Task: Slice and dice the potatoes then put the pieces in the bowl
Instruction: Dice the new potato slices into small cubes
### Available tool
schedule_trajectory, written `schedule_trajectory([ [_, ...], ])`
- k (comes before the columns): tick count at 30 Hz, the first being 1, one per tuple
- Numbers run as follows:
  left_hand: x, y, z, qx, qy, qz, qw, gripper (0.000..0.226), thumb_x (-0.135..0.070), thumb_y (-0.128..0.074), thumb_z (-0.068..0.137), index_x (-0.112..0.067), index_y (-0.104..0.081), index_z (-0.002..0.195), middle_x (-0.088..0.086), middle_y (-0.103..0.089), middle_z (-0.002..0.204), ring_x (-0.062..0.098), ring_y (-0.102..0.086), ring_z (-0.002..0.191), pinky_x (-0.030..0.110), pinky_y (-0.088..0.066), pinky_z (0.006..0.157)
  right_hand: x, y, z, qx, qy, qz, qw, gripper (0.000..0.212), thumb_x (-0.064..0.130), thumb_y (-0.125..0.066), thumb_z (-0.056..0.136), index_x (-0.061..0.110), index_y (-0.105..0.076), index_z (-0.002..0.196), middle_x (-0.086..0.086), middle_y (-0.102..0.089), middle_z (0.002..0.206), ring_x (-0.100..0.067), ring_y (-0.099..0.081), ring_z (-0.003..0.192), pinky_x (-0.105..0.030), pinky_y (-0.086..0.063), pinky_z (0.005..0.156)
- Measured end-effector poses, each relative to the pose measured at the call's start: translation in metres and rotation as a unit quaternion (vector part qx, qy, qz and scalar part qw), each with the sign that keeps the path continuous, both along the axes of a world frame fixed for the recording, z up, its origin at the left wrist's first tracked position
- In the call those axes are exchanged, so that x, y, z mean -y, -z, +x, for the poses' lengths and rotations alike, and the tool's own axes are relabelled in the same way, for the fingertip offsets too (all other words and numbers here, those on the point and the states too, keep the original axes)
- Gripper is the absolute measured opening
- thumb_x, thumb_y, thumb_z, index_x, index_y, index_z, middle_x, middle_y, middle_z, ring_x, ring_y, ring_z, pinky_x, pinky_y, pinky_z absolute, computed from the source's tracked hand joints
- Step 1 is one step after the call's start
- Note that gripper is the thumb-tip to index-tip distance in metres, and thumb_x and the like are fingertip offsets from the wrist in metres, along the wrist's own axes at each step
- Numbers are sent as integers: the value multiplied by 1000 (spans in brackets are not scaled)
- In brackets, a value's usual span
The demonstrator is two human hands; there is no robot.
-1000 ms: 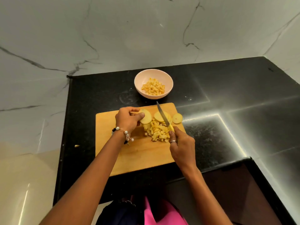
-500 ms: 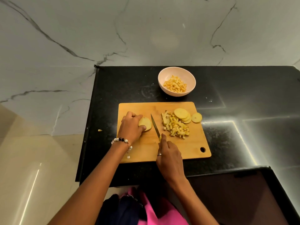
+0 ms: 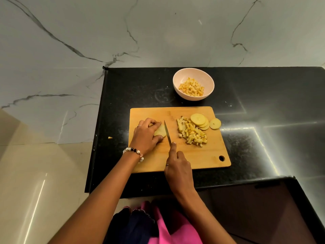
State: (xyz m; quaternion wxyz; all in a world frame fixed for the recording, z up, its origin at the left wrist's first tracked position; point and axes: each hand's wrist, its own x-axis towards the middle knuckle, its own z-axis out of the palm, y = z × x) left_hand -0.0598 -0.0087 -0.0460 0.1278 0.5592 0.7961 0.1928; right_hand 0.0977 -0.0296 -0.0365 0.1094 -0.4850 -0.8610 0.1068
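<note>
A wooden cutting board [image 3: 197,159] lies on the black counter. My left hand [image 3: 146,136] holds a stack of potato slices [image 3: 160,132] flat on the board's left part, fingers curled over it. My right hand [image 3: 177,169] grips a knife [image 3: 167,132], forefinger along its spine, blade just right of that stack. A pile of diced potato [image 3: 190,132] sits mid-board, with round potato slices [image 3: 199,120] fanned behind it and one single slice [image 3: 215,123] at the right edge. The pale bowl [image 3: 177,80] behind the board holds diced potato.
A small potato scrap [image 3: 110,137] lies on the counter left of the board. The black counter [image 3: 263,106] stretches to the right and ends at a left edge near the marble wall. The board has a hanging hole [image 3: 221,158] at its near right corner.
My left hand carried potato slices from the pile to the board's left part. The knife followed leftward and now stands beside that stack. The camera view shifted left.
</note>
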Motion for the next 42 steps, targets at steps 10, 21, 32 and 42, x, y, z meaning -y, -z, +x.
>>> schedule_trajectory([
  [10, 8, 15, -1, 37, -5, 110, 993, 60, -53, -48, 78, -13, -66, 118, 6, -63, 112, 28, -53, 92, 40, -49, 78, -8, -3, -14, 61, -26, 47, 997, 60, -7, -66, 55, -11, -61, 115, -15, -58, 62, -23, -44, 30, -23, -17, 39],
  [21, 11, 19, -3, 53, -20, 125, 991, 51, -39, -67, 78, -13, -63, 122, 4, -61, 117, 25, -50, 99, 33, -43, 87, 15, 2, 25, -35, -35, -39, 998, 55, 2, -53, 67, -12, -56, 121, -15, -58, 65, -29, -50, 39, -29, -32, 33],
  [32, 12, 18, -4, 84, -25, 111, 990, 51, -36, -70, 80, -18, -59, 127, -2, -58, 124, 19, -44, 105, 19, -28, 89, -7, -2, 1, 3, -43, -72, 996, 57, 4, -36, 93, -2, -19, 147, -26, -57, 108, -43, -57, 83, -42, -41, 67],
  [42, 10, 21, -4, 75, -26, 139, 987, 47, -34, -71, 78, -15, -65, 121, 1, -62, 119, 22, -47, 100, 22, -34, 89, -5, -8, -18, 91, -60, -56, 992, 60, 0, -29, 93, -6, -4, 147, -24, -51, 119, -35, -60, 86, -32, -35, 65],
])
